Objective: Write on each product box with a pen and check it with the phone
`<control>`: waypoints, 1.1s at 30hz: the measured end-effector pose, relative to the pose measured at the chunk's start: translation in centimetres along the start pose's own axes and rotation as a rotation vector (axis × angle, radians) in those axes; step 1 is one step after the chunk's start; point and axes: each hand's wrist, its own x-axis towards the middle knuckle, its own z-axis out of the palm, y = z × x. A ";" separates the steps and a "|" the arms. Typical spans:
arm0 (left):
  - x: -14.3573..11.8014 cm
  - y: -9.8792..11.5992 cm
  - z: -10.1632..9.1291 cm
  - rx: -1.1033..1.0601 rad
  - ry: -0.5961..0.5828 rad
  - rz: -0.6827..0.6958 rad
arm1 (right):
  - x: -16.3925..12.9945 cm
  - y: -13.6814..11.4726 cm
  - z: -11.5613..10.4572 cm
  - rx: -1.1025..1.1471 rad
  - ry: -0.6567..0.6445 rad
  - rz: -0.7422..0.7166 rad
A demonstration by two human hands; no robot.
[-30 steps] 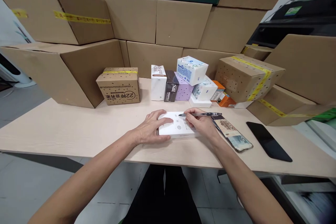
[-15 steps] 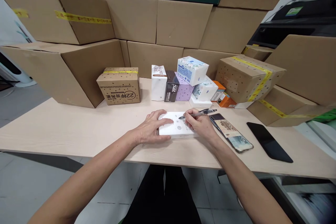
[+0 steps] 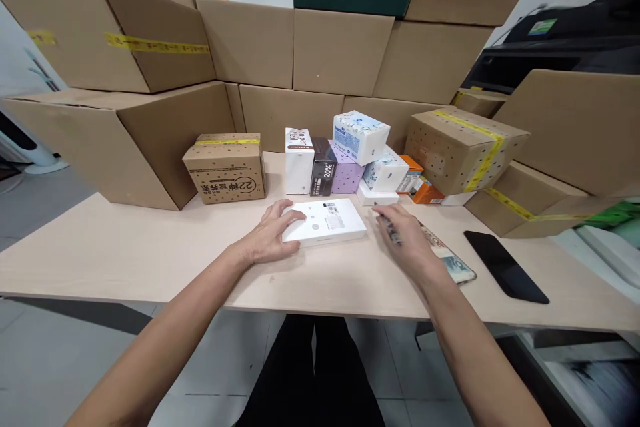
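- One flat white box (image 3: 325,221) lies on the table (image 3: 125,247), in front of small packs (image 3: 345,160).
- Left hand (image 3: 267,237) rests spread on its left edge.
- Right hand (image 3: 405,240), just beside the box, pinches a pen (image 3: 389,230).

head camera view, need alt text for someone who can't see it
A person's left hand rests on the left edge of a flat white box on a pale wooden table, while the right hand holds a pen beside it. Small product boxes and large cardboard cartons stand behind.
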 end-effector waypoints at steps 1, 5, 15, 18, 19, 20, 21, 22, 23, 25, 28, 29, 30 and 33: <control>0.0 -0.2 -0.2 -0.006 0.006 -0.022 | -0.1 0.1 0.1 -0.131 -0.128 -0.017; 0.0 -0.6 -0.8 -0.063 0.004 -0.058 | 0.0 -1.1 1.0 -0.481 -0.389 0.026; 0.2 -1.3 -0.9 -0.105 -0.005 -0.022 | -3.1 1.9 -3.6 -0.483 -0.164 0.421; 0.3 -1.3 -0.9 -0.103 -0.011 -0.027 | -4.9 4.3 -4.8 -0.471 -0.272 0.579; 0.3 -1.3 -0.9 -0.103 -0.014 -0.030 | -5.4 4.7 -4.9 -0.457 -0.292 0.580; 0.3 -1.2 -0.9 -0.105 -0.015 -0.032 | -5.7 5.1 -4.9 -0.445 -0.294 0.564; 0.3 -1.2 -0.9 -0.108 -0.015 -0.035 | -5.9 5.2 -4.8 -0.437 -0.284 0.544; 0.2 -1.1 -0.9 -0.112 -0.014 -0.039 | -6.0 5.2 -4.7 -0.434 -0.266 0.527; 0.2 -1.1 -0.9 -0.116 -0.012 -0.043 | -6.0 5.2 -4.5 -0.437 -0.243 0.519; 0.1 -1.0 -0.9 -0.117 -0.006 -0.045 | -6.0 4.9 -4.2 -0.445 -0.188 0.512; 0.1 -1.1 -0.7 -0.110 0.001 -0.038 | -5.8 4.2 -3.7 -0.369 -0.015 0.528; 0.1 -1.2 -0.7 -0.108 0.003 -0.033 | -5.6 3.9 -3.6 -0.281 0.068 0.557; 0.1 -1.3 -0.7 -0.105 0.005 -0.031 | -5.4 3.4 -3.6 -0.148 0.152 0.599; 0.1 -1.3 -0.6 -0.096 -0.003 -0.064 | -4.3 0.8 -3.8 0.487 0.292 0.713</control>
